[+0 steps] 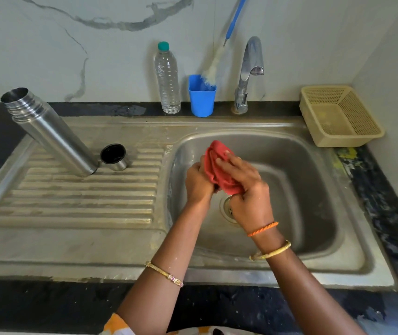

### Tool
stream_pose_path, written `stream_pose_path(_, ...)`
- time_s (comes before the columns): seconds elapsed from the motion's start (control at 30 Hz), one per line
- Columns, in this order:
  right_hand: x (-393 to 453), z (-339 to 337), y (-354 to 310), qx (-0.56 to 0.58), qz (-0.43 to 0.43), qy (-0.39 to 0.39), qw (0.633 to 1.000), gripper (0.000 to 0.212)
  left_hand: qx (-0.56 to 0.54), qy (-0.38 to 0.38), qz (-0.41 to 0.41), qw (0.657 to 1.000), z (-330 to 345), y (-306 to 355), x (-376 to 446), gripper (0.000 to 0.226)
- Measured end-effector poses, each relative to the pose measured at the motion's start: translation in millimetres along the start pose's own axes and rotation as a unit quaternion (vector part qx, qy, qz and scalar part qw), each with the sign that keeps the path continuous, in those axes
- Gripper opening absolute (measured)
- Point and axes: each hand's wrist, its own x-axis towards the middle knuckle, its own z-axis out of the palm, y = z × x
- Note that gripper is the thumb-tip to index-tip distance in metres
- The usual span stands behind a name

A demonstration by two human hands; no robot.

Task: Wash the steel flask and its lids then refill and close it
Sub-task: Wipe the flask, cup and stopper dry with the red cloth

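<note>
The open steel flask stands on the ribbed drainboard at the left. Beside its base sits a steel cup lid, mouth up, black inside. Over the sink basin both hands hold a red cloth. My left hand grips something small and dark, mostly hidden by the cloth. My right hand presses the cloth around it from the right. What the cloth covers cannot be told for sure.
At the back ledge stand a clear water bottle with a teal cap, a blue cup holding a bottle brush, and the tap. A beige plastic basket sits at the right corner.
</note>
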Motion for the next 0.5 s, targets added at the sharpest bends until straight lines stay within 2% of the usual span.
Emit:
stream_pose_path(0.07,-1.9,-0.6,-0.9,-0.053,-0.063,-0.006,0.997,0.041,-0.006,-0.023,0.056,0.998,-3.3,-4.6,2.0,0.018)
stream_pose_path(0.13,6.7,-2.8,3.3,-0.042,-0.028,-0.015,0.999,0.045,-0.023,-0.039,0.073,0.996,-1.7,-4.6,-1.8,0.026)
stream_pose_path(0.2,26.1,-11.2,0.0,0.058,0.104,-0.047,0.992,0.053,-0.042,-0.046,0.073,0.995,2.5,-1.4,-5.7,0.034)
stream_pose_path(0.27,45.9,-22.0,1.1,0.170,0.255,-0.088,0.948,0.052,-0.073,-0.043,0.069,0.994,5.8,-0.1,-10.0,0.034)
stream_pose_path(0.3,53.3,-26.1,1.5,0.190,0.307,-0.107,0.926,0.054,-0.091,-0.043,0.070,0.992,6.5,-1.6,-11.6,0.033)
stream_pose_path(0.37,60.5,-31.2,0.7,0.182,0.368,-0.131,0.902,0.060,-0.107,-0.031,0.103,0.988,8.1,-6.8,-18.1,0.031)
stream_pose_path(0.5,52.5,-27.6,1.8,0.205,0.477,-0.105,0.849,0.056,0.030,0.000,0.233,0.972,7.1,-20.2,-13.8,0.023)
